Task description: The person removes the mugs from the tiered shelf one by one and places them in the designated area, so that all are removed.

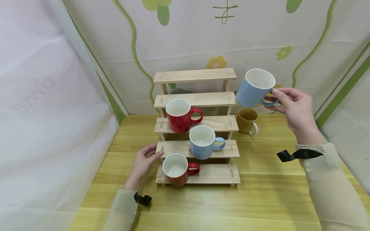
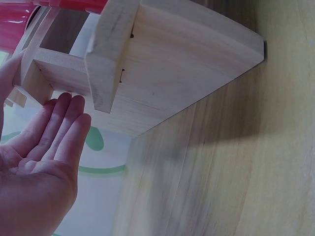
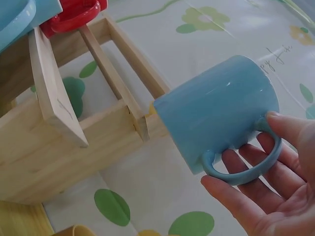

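Observation:
In the head view my right hand (image 1: 297,110) holds a light blue mug (image 1: 254,89) by its handle, up in the air to the right of a stepped wooden rack (image 1: 214,175). The mug tilts a little. From the right wrist view, fingers and thumb (image 3: 290,129) are round the blue handle (image 3: 246,176). My left hand (image 1: 144,160) grips the left end of the rack's second step from the bottom, thumb on top and straight fingers (image 2: 69,123) below it. On the rack stand a red mug (image 1: 180,123), another light blue mug (image 1: 202,149) and a lower red mug (image 1: 175,175).
A brown mug (image 1: 247,122) with a pale handle stands on the wooden table (image 1: 260,199), right of the rack and below the held mug. Patterned white cloth (image 1: 185,38) hangs behind the rack, and white cloth (image 1: 43,128) borders the left side.

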Demonstrator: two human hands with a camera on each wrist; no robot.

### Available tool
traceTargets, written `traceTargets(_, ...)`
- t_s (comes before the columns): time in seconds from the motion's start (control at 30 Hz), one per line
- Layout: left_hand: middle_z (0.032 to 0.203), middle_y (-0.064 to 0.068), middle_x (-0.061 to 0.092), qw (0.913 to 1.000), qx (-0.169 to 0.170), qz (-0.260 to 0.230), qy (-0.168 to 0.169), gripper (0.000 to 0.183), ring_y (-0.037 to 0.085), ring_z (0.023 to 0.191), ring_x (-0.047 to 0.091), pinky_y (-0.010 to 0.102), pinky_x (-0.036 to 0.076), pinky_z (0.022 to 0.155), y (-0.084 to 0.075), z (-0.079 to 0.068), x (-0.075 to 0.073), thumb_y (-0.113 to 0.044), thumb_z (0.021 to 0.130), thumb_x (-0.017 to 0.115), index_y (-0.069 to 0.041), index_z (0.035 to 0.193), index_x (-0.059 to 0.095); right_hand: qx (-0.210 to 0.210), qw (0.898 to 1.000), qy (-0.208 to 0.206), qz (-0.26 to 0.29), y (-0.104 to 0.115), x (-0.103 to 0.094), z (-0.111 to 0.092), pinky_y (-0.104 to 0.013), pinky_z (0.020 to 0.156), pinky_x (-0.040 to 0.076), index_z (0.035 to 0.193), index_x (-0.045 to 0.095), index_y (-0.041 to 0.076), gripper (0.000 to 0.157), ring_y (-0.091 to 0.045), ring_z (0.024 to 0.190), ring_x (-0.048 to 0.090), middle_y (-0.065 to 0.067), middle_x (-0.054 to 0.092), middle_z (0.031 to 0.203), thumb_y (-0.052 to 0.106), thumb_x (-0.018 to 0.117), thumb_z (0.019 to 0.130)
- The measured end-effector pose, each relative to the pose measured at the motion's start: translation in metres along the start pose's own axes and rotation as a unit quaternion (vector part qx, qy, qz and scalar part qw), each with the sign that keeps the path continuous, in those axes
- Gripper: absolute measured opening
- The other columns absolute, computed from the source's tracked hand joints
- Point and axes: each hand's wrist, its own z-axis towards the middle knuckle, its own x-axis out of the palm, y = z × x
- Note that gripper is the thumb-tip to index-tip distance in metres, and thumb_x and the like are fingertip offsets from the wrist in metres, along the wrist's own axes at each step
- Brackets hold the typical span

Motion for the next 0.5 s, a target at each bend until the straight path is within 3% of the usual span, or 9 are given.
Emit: traceTargets(0.5, 0.129, 0.017, 0.064, 1.0000, 0.001, -0.002, 0.000, 0.051, 0.036, 0.122, 0.059, 0.025, 0.054, 0.091, 0.000, 0.000, 0.000, -0.023, 0.091, 0.081, 0.001, 0.132, 0.063, 0.020, 0.999, -0.047, 0.011, 0.001, -0.030, -0.012, -0.039, 0.073, 0.057, 0.108, 0.071, -0.013, 0.027, -0.025, 0.090, 0.075, -0.015, 0.073, 0.101, 0.001, 0.080, 0.087)
